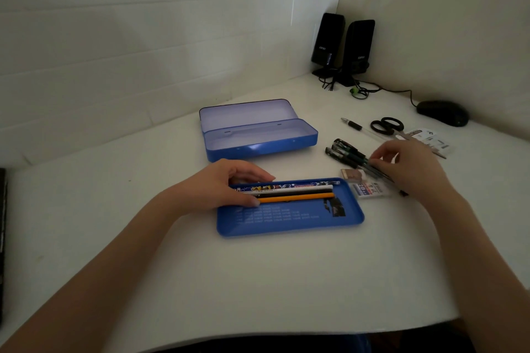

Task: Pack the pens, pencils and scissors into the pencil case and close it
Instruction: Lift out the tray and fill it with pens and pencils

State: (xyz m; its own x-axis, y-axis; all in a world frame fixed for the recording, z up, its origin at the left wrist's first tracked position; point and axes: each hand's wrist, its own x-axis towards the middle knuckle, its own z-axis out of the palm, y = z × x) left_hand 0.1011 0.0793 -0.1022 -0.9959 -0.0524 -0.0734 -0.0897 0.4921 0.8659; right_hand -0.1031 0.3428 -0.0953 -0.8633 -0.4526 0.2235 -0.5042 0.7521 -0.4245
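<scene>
Pencils [289, 193] lie side by side along the far edge of a shallow blue tray [289, 223], the inner tray of the pencil case, which sits on the white table [258, 281] nearest the person. An orange pencil is the closest, then a black one, a white one and a patterned one against the tray's far rim. The left hand [229, 186] rests over the tray's left end, thumb on the orange pencil's end and fingers curled over the far rim, pinching the pencil ends loosely together.

Just right of the tray lie a small eraser [351, 175] and a clear box of pencil leads [368, 189]. Above them the right hand [407, 163] closes its fingertips on a bundle of dark pens [348, 153], whose capped ends point left and rest on the table.

Farther back, the blue pencil case [259, 135] stands open and empty, its lid tilted up behind. To its right a clear pen [358, 127] lies alone, with black-handled scissors [387, 125] beside it and some small packets [430, 139] near the blades.

At the back, by the wall corner, are a black mouse [443, 112] and two black speakers [342, 46] with tangled cables.
</scene>
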